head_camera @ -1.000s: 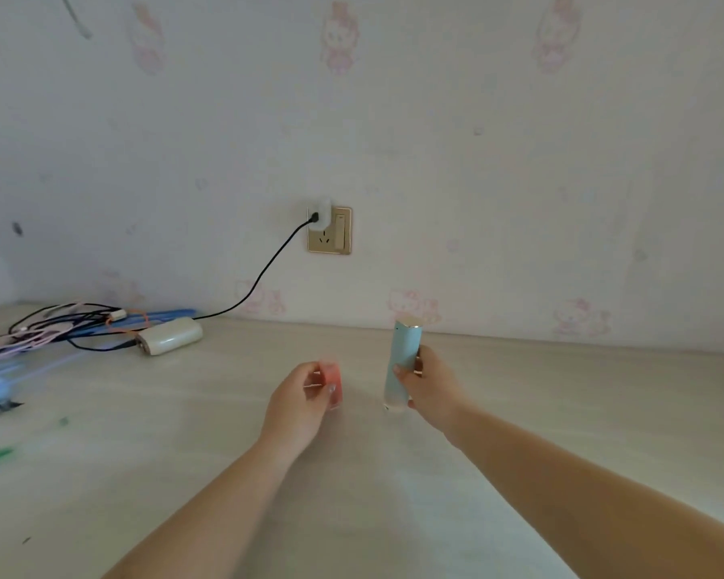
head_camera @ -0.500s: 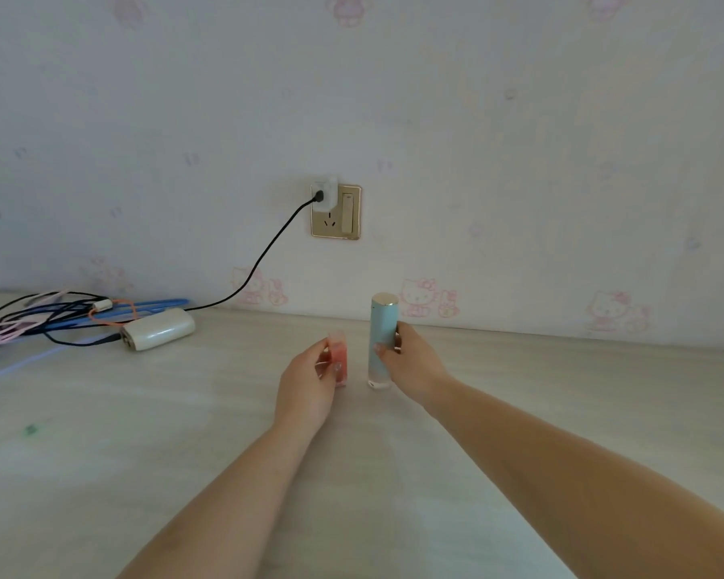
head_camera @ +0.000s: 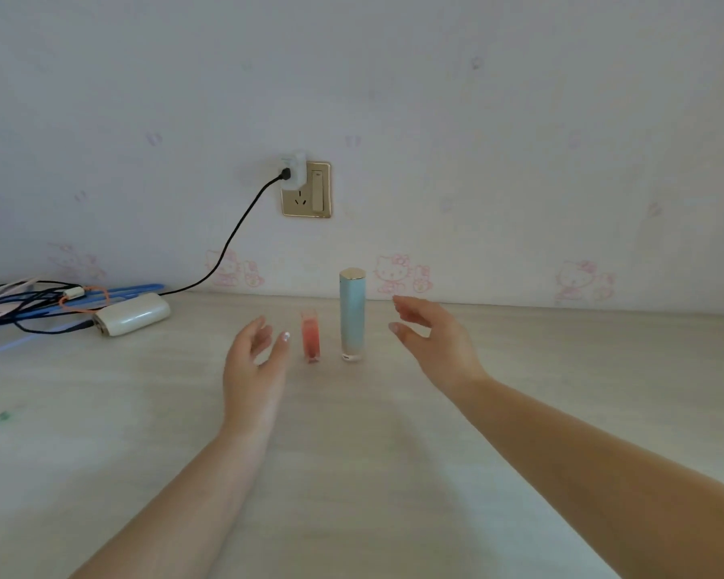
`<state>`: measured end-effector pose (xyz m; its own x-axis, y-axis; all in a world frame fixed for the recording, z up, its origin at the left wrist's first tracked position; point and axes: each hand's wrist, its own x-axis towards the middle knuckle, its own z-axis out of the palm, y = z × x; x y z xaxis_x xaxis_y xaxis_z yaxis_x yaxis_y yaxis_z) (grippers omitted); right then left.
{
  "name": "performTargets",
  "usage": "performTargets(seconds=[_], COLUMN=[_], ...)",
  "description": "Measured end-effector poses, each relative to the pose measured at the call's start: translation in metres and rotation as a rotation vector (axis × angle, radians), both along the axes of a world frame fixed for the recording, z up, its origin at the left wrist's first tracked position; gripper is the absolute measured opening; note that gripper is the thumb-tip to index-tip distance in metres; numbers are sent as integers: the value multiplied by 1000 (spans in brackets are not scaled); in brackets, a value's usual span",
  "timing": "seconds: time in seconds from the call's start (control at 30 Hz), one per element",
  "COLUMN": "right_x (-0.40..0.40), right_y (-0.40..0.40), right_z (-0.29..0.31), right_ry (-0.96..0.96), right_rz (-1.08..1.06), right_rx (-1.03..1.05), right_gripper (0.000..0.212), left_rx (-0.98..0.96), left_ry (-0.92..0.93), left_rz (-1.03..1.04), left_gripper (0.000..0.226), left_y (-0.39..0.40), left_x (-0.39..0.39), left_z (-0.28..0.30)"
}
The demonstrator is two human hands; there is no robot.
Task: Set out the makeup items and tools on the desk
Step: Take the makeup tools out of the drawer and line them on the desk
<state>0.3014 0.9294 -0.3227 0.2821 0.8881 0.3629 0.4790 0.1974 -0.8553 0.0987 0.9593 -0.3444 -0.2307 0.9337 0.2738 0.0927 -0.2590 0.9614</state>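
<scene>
A tall light-blue tube with a gold cap (head_camera: 352, 314) stands upright on the pale wooden desk (head_camera: 352, 474), near the wall. Just left of it stands a small clear container of pink-red makeup (head_camera: 310, 336), also upright. My left hand (head_camera: 255, 361) hovers a little left of the pink container with fingers relaxed, touching nothing. Right of the blue tube, my right hand (head_camera: 429, 340) is spread and holds nothing, a clear gap between it and the tube.
A white power bank (head_camera: 132, 314) lies at the back left beside a tangle of black, blue and orange cables (head_camera: 38, 302). A black cord (head_camera: 230, 240) runs up to a charger in the gold wall socket (head_camera: 307, 189).
Both hands have let go of the items and drawn apart sideways. The pink container and the blue tube now stand alone on the desk.
</scene>
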Motion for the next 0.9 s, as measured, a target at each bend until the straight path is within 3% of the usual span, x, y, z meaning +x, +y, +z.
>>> performTargets(seconds=[0.07,0.2,0.43,0.7,0.8,0.9], right_x=[14,44,93,163,180,188], right_y=[-32,-111,-246,-386,-417,-440], right_z=[11,26,27,-21,-39,-55], right_ry=[29,33,2,-142,-248,-460], right_rz=[-8,-4,-30,-147,-104,32], right_rx=[100,139,131,-131,-320,-569], right_gripper=[29,27,29,29,23,15], left_rx=[66,106,127,140,119,104], left_ry=[1,53,127,424,564,831], left_rz=[-155,-541,-888,-1186,-1275,-1367], left_gripper=[17,26,25,25,25,23], left_y=[-37,-110,-209,-309,-340,-365], left_x=[8,39,101,174,202,224], left_z=[8,29,48,18,-2,-28])
